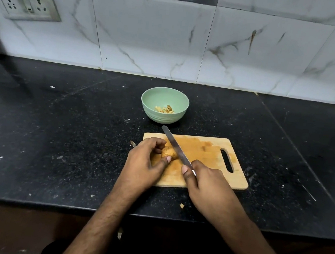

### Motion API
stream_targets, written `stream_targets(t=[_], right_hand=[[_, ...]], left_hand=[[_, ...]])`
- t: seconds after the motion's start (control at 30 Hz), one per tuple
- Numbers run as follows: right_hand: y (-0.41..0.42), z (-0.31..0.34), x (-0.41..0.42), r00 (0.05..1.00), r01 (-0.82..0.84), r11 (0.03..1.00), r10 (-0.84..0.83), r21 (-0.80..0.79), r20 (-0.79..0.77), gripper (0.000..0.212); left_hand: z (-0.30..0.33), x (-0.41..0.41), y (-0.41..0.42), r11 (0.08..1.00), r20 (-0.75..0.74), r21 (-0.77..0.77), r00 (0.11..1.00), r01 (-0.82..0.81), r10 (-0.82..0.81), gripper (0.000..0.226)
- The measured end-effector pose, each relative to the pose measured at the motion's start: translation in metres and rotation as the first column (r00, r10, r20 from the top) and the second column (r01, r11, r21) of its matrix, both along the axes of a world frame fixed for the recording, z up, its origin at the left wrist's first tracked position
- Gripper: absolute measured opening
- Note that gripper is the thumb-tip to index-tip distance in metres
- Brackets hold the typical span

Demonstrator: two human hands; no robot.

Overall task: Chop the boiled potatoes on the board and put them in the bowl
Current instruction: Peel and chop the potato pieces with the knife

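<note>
A wooden chopping board (207,151) lies on the black counter. On its left part sits a brown boiled potato (169,153), which my left hand (146,161) holds between fingers and thumb. My right hand (204,181) grips the handle of a knife (174,144). The blade slants up and to the left, lying against the potato's right side, with its tip past the board's far edge. A pale green bowl (165,95) stands just behind the board and holds a few chopped potato pieces (165,109).
The black stone counter (59,137) reaches left and right, strewn with small scraps and crumbs. A bit of peel (133,143) lies at the board's left edge. A tiled wall with a socket plate (25,2) rises behind. The counter's front edge (32,204) runs near my forearms.
</note>
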State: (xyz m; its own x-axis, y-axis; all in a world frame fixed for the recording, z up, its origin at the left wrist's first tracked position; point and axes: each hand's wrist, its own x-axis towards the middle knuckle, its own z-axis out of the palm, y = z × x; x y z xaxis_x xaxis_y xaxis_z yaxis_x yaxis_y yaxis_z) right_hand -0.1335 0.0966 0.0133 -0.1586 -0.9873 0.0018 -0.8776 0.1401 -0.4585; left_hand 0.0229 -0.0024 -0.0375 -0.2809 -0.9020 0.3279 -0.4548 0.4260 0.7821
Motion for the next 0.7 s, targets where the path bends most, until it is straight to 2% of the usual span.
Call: stream_targets(t=[0.1, 0.33, 0.53, 0.7], right_hand=[[-0.002, 0.005, 0.003, 0.998, 0.011, 0.999, -0.008, 0.047, -0.065, 0.032], [0.000, 0.013, 0.009, 0.986, -0.029, 0.995, 0.045, 0.099, -0.162, 0.024], [0.002, 0.016, 0.007, 0.984, -0.040, 0.991, 0.060, 0.125, -0.165, 0.024], [0.003, 0.019, 0.005, 0.977, -0.047, 0.988, 0.076, 0.146, -0.201, 0.021]], left_hand=[[0.000, -0.001, 0.002, 1.000, 0.035, -0.018, 0.999, 0.011, -0.010, 0.034], [0.002, -0.005, 0.005, 0.994, 0.195, -0.107, 0.981, 0.006, 0.015, 0.035], [0.006, -0.005, 0.008, 0.993, 0.178, -0.120, 0.984, 0.015, 0.007, 0.035], [0.003, -0.005, 0.009, 0.998, 0.096, -0.069, 0.995, 0.013, -0.006, 0.029]])
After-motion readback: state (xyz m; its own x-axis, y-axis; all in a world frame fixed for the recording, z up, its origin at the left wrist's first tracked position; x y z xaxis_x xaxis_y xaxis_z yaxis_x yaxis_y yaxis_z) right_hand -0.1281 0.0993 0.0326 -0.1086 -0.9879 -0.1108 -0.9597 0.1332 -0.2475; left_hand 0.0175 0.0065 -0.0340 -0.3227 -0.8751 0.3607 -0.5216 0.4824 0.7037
